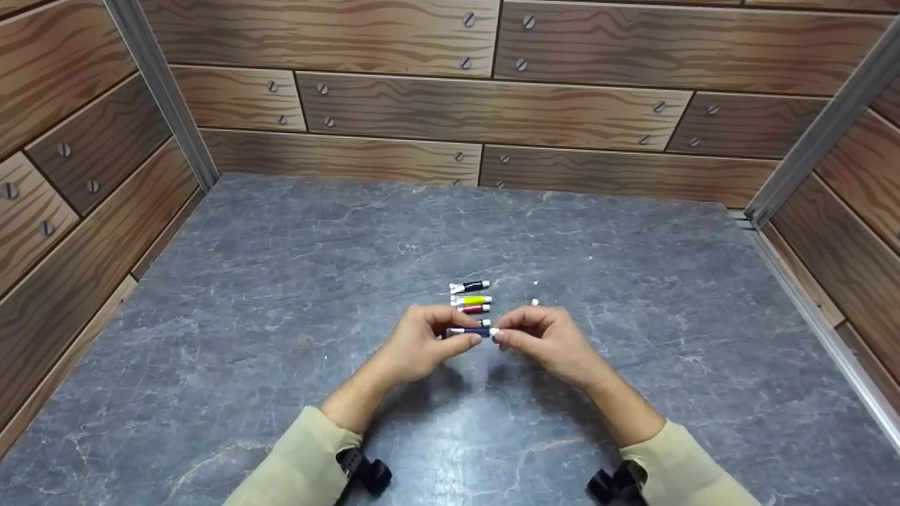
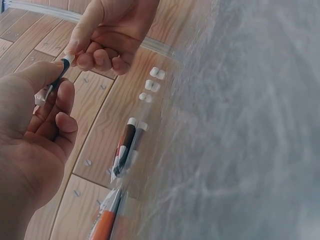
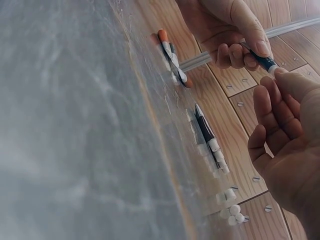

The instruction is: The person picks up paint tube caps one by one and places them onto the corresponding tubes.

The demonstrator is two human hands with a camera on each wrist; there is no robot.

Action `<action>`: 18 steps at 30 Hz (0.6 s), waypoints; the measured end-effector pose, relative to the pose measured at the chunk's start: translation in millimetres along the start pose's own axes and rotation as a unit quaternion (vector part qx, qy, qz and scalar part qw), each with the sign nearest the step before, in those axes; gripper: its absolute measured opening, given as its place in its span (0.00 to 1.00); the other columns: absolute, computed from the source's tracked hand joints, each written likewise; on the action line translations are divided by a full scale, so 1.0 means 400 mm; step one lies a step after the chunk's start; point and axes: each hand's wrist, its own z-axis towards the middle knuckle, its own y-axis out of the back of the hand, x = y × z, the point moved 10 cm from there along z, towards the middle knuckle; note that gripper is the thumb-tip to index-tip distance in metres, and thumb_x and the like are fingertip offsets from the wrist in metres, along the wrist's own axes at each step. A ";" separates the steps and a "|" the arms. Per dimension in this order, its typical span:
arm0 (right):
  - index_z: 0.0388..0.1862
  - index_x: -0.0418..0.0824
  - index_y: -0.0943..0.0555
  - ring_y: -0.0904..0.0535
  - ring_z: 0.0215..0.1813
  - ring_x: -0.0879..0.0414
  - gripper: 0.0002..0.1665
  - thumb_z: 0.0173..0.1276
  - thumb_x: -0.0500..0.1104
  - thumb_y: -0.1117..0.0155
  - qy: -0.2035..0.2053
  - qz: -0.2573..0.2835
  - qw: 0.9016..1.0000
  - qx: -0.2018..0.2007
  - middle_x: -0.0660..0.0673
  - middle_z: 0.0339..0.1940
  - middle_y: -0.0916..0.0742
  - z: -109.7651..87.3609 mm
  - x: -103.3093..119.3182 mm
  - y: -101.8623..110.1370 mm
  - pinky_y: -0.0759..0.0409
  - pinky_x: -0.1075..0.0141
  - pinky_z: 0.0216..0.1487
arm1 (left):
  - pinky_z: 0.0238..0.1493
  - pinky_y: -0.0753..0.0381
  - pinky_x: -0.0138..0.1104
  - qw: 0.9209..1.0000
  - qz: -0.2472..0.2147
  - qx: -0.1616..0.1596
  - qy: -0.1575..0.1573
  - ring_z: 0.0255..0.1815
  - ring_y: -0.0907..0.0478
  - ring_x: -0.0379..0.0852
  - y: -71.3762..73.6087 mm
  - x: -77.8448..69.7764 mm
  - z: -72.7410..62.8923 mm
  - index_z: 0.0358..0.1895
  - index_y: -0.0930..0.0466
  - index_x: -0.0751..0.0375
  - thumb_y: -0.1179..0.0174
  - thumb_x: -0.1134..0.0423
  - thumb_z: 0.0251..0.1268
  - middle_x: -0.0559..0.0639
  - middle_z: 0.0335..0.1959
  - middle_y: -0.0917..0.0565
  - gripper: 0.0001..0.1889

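Note:
Between finger and thumb my left hand (image 1: 420, 344) pinches a small dark blue paint tube (image 1: 467, 332), raised above the table and lying nearly level. My right hand (image 1: 552, 344) pinches the white cap (image 1: 495, 332) at the tube's right end. Whether the cap is still seated on the neck, I cannot tell. Just beyond the hands lie a black tube (image 1: 477, 286), a yellow tube (image 1: 474, 300) and a red tube (image 1: 475, 309), white ends to the right. The white end (image 1: 485, 322) of another tube shows behind the left fingers.
Loose small white caps (image 2: 152, 86) sit on the grey marbled table (image 1: 281, 281), beyond the right hand. An orange tube (image 2: 104, 224) shows low in the left wrist view. Wood-patterned walls (image 1: 394, 105) with metal corner posts (image 1: 169, 105) enclose the back and sides.

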 end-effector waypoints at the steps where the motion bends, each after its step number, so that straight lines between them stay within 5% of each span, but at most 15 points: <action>1: 0.44 0.32 0.11 0.15 0.36 0.57 0.06 0.73 0.35 0.28 0.001 -0.001 1.000 0.001 0.42 0.34 0.10 0.000 0.000 0.000 0.19 0.69 0.37 | 0.34 0.21 0.26 1.000 0.001 0.000 0.001 0.36 0.17 0.38 0.000 0.000 0.000 0.45 0.08 0.65 0.27 0.69 0.68 0.52 0.42 0.09 0.06; 18: 0.41 0.30 0.11 0.13 0.37 0.55 0.13 0.80 0.39 0.36 -0.015 -0.016 0.999 0.023 0.40 0.33 0.09 -0.001 -0.010 -0.011 0.14 0.59 0.42 | 0.36 0.20 0.27 1.000 0.000 0.002 0.005 0.42 0.14 0.47 -0.006 0.006 0.000 0.44 0.09 0.65 0.28 0.68 0.68 0.53 0.44 0.08 0.05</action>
